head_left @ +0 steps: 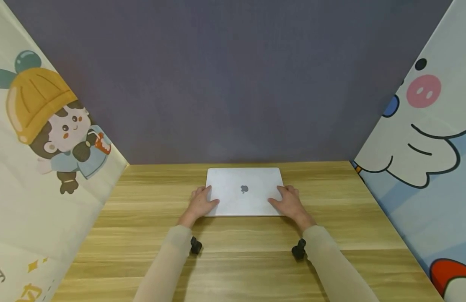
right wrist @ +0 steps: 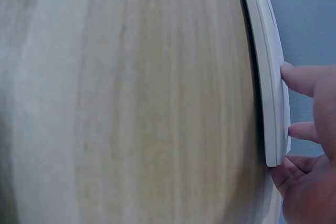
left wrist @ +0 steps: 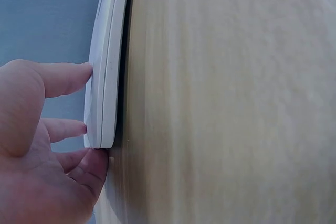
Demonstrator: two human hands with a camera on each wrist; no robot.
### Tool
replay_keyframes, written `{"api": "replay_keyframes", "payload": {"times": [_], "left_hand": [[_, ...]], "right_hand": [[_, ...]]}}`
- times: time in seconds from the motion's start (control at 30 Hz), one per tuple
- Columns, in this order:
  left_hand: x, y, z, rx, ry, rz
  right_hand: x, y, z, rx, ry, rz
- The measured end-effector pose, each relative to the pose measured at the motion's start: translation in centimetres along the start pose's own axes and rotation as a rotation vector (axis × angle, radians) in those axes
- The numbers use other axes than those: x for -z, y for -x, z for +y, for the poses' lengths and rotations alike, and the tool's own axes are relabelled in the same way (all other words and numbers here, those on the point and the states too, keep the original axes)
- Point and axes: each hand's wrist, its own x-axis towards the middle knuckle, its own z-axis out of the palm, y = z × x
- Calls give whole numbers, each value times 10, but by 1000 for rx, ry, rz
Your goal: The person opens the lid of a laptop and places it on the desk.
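A person's left hand (head_left: 201, 203) and right hand (head_left: 290, 204) hold opposite sides of a closed silver MacBook (head_left: 243, 197), thumbs on top, near the far edge of a wood-grain worktop (head_left: 248, 268). Equal support beneath both sides should keep it level.

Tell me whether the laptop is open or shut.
Shut. The laptop lies flat with its logo facing up, and both wrist views show lid and base meeting along the edge.
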Motion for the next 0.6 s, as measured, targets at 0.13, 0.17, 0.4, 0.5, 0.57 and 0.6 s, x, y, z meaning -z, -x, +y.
{"api": "replay_keyframes", "payload": {"times": [0.13, 0.17, 0.4, 0.5, 0.57, 0.6], "left_hand": [[1, 4, -3, -1, 6, -13], [1, 4, -4, 0, 10, -14], [3, 10, -10, 1, 41, 7], [3, 14, -9, 12, 54, 13], [4, 15, -7, 12, 55, 16], [4, 16, -6, 7, 53, 18]], "right_hand": [[-4, 5, -2, -15, -8, -10], [-5, 6, -3, -18, -13, -13], [-10, 13, -9, -31, -54, -5], [-12, 15, -9, -35, -60, -3], [-13, 17, -10, -41, -60, 1], [-14, 17, -10, -43, -57, 5]]}}
